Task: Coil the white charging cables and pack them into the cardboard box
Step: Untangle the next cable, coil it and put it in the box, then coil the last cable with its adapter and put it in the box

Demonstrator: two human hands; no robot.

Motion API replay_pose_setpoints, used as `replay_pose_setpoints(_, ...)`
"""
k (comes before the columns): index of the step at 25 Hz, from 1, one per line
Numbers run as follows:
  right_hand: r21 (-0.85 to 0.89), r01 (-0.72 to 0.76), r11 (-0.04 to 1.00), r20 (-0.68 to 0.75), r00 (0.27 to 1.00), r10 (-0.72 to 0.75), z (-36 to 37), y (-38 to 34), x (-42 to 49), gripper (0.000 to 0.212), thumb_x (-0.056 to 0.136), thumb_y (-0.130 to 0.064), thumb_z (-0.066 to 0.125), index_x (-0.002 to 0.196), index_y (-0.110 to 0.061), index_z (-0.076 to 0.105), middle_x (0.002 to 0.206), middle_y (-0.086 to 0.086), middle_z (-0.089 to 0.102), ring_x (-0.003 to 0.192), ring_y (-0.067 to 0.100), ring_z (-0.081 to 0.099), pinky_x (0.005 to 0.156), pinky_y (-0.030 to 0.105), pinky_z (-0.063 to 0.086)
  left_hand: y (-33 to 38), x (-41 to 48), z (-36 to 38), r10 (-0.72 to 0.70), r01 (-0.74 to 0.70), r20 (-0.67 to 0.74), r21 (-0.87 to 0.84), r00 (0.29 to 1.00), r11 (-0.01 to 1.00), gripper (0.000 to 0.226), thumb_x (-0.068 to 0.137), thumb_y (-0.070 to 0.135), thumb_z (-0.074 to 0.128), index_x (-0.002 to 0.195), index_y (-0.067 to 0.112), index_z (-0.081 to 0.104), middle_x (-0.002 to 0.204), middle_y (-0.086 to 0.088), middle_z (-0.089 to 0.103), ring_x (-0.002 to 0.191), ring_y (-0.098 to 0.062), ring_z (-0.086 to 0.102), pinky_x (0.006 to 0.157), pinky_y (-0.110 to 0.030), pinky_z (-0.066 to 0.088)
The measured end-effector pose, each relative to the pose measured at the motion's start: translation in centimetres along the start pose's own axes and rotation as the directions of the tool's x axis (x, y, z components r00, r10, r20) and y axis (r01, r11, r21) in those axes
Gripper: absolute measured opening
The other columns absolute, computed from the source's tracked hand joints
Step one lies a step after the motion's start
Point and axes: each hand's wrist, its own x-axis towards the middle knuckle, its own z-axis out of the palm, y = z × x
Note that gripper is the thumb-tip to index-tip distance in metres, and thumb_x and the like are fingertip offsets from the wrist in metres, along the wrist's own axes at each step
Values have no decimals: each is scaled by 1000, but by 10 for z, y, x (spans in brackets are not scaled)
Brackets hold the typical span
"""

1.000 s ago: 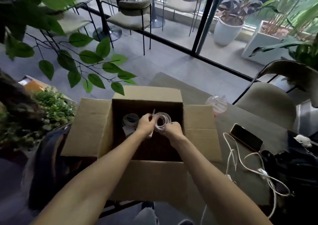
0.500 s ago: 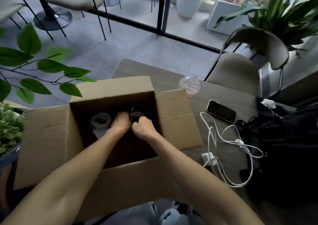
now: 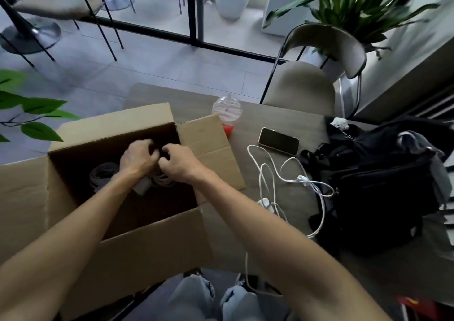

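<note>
Inside cardboard box (image 3: pixel 152 244): coiled cable (image 3: pixel 102 173) lies flat.

The left hand (image 3: pixel 138 157) and right hand (image 3: pixel 180 163) are bare, as are both forearms (image 3: pixel 81 222) along their visible length. The person wears faded light-blue jeans (image 3: pixel 194 296).

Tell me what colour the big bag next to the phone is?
The bag is black; the head view shows it best, beside the phone.
</note>
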Motion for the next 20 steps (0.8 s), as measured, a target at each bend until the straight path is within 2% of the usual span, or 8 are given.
replay_pose_setpoints(3, 100, 91, 991, -96, 992, -81, -50, 1, -16, 26, 92, -6, 52, 109, 0, 70, 102, 22, 73, 92, 37, 70, 86, 49, 56, 45, -16, -35, 122, -169, -197, -246, 973, 954, 12, 90, 19, 64, 98, 14, 71, 88, -10, 72, 77, -25, 67, 68, -33, 52)
replay_pose_setpoints(5, 63, 162, 985, -209, 967, -146, -85, 14, -32, 24, 90, -4, 53, 98, -2, 75, 90, 17, 75, 85, 31, 71, 81, 43, 57, 86, -32, -49, 277, -334, -210, -323, 938, 885, 9, 92, 20, 66, 99, 15, 70, 82, 0, 69, 68, -10, 63, 60, -19, 47)
replay_pose_setpoints(7, 6, 156, 988, -257, 955, -149, -112, 41, -50, 24, 88, -2, 52, 91, -5, 76, 88, 12, 74, 88, 28, 69, 81, 34, 53, 127, -53, -50, 416, -444, -157, -368, 896, 817, 8, 93, 21, 65, 99, 17, 69, 82, 5, 67, 69, -5, 63, 59, -15, 46)
replay_pose_setpoints(9, -193, 99, 976, -155, 979, -130, -128, 79, -70, 28, 86, -3, 51, 91, -9, 77, 97, 12, 75, 97, 29, 68, 86, 31, 51, 160, -74, -38, 504, -498, -98, -400, 858, 770, 7, 93, 16, 65, 97, 14, 70, 82, 2, 67, 67, -7, 61, 61, -19, 48)
replay_pose_setpoints(12, -564, 120, 817, 160, 987, -35, -135, 150, -113, 39, 84, -4, 53, 114, -20, 72, 125, 7, 64, 118, 28, 59, 99, 39, 49, 195, -112, -4, 534, -480, -4, -443, 846, 757, 6, 91, 12, 67, 89, 14, 72, 71, 3, 65, 57, -4, 54, 58, -20, 45)
replay_pose_setpoints(15, -718, 135, 682, 194, 981, 10, -135, 199, -143, 42, 89, -5, 55, 126, -22, 65, 131, 8, 52, 121, 31, 55, 97, 44, 50, 207, -139, 34, 468, -373, 121, -446, 876, 814, 14, 90, 9, 61, 87, 17, 72, 65, 9, 64, 52, -2, 57, 57, -20, 48)
replay_pose_setpoints(17, -769, 91, 632, 136, 991, 22, -138, 214, -144, 36, 90, 0, 52, 120, -11, 67, 123, 16, 59, 116, 36, 60, 92, 44, 53, 205, -153, 63, 422, -324, 226, -368, 878, 872, 23, 89, 4, 53, 94, 14, 73, 74, -1, 70, 67, -18, 69, 64, -23, 50)
replay_pose_setpoints(20, -732, 53, 680, 109, 993, 40, -151, 223, -143, 23, 89, -3, 56, 106, -3, 72, 109, 21, 69, 104, 38, 66, 87, 41, 55, 200, -177, 107, 401, -403, 443, -93, 802, 910, 29, 93, 17, 52, 119, 9, 63, 117, -13, 67, 110, -30, 62, 91, -30, 46)
